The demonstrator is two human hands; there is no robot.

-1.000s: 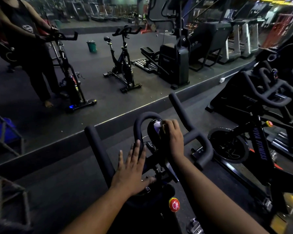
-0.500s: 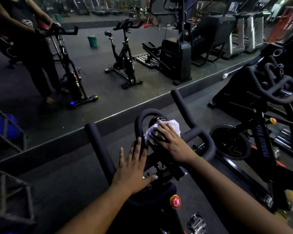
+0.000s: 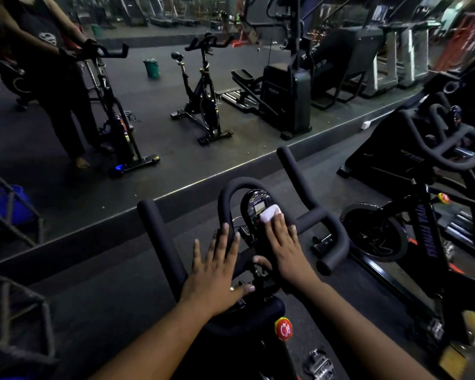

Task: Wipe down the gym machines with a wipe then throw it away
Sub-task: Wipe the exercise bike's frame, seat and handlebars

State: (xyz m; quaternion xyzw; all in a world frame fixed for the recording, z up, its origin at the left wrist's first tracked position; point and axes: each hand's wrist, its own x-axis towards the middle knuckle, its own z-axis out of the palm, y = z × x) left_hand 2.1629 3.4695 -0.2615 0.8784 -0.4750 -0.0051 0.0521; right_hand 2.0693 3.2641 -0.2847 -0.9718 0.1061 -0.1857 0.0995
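Fingers of the right hand (image 3: pixel 284 249) lie stretched out flat, pressing a wipe (image 3: pixel 270 213) onto the round display (image 3: pixel 255 208) of the exercise bike, just right of the frame's centre. Fingers of the left hand (image 3: pixel 214 272) are spread straight and released, resting on the middle of the handlebar (image 3: pixel 159 237) and grasping nothing.

One wipe is in sight: small, white, bunched into a soft pad, with most of it tucked under the right fingertips and only its upper edge showing. It sits on the lower right part of the display, beside the little grey screen. Two hands and two bare forearms reach in from the bottom of the frame. The handlebar is black and padded, with two long prongs pointing away and one arched loop around the display. One red round knob (image 3: pixel 283 328) shows low in the frame, under the bar.

Along the far side runs a wall mirror (image 3: pixel 176 149), its bottom edge crossing the frame from lower left to upper right. Reflected in it are two bikes, one at upper left with a person (image 3: pixel 47 64) in dark clothes at its bars, and one in the upper middle, plus one green bin (image 3: pixel 151 68) on the floor between them. A second real bike (image 3: pixel 422 234) stands at the right edge, well apart from the hands.
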